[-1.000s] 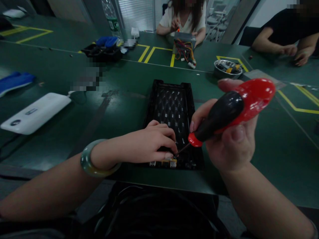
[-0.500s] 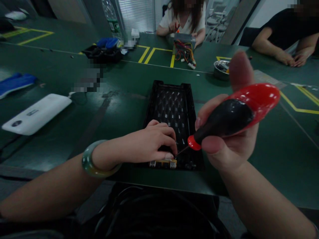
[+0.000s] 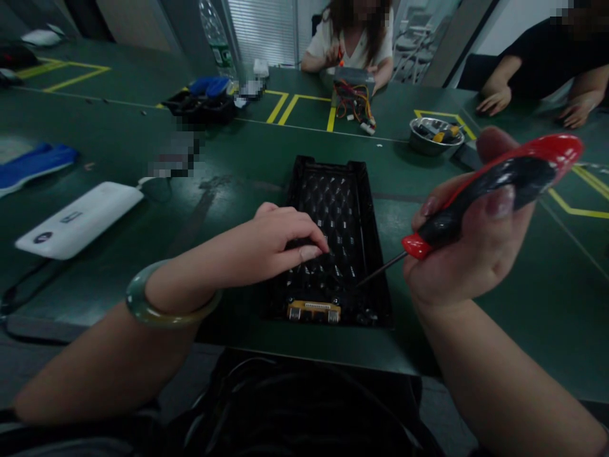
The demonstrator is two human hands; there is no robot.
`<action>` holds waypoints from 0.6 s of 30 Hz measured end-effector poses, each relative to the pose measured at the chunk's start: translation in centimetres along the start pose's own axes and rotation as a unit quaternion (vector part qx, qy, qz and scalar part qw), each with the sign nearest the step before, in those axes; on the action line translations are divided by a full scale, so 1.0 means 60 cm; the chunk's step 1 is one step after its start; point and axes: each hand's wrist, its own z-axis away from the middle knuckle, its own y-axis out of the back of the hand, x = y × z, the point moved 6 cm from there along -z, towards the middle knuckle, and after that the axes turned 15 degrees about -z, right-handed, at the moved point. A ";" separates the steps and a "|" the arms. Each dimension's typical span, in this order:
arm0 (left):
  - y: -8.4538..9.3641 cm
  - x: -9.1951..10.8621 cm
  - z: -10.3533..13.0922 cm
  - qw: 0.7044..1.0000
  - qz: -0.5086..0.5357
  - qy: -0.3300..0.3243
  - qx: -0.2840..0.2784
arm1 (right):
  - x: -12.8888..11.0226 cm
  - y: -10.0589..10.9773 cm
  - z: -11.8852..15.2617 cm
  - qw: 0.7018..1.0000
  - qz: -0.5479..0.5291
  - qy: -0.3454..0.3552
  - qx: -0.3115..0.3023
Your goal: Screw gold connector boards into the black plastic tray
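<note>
A black panel with a diamond-patterned inner face [image 3: 354, 222] lies on the green table in front of me. At its near end sits a small orange-brown circuit board [image 3: 314, 310] with metal ports. My left hand [image 3: 280, 244], a green bangle on its wrist, hovers over the panel's left side. Its fingers are loosely bent, with nothing visible between them. My right hand [image 3: 480, 254] is closed round the red and black handle of a screwdriver [image 3: 499, 174]. The thin shaft slants down left, its tip over the panel's lower right part, beyond the board; contact cannot be made out.
A white power bank [image 3: 78, 219] and blue gloves [image 3: 38, 166] lie to the left. Farther back are a black tray [image 3: 197, 108], a bottle [image 3: 219, 44] and a metal bowl [image 3: 428, 146]. Across the table one person handles a grey box with wires [image 3: 354, 92]; another sits at right.
My left hand has lifted off the circuit board and moved up left, uncovering it. My right hand has drawn the screwdriver right, away from the board. The person at right has parted their hands.
</note>
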 end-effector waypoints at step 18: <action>-0.047 -0.009 0.001 0.992 -0.052 -0.055 -0.102 | 0.022 -0.011 0.025 0.990 -0.057 -0.086 -0.099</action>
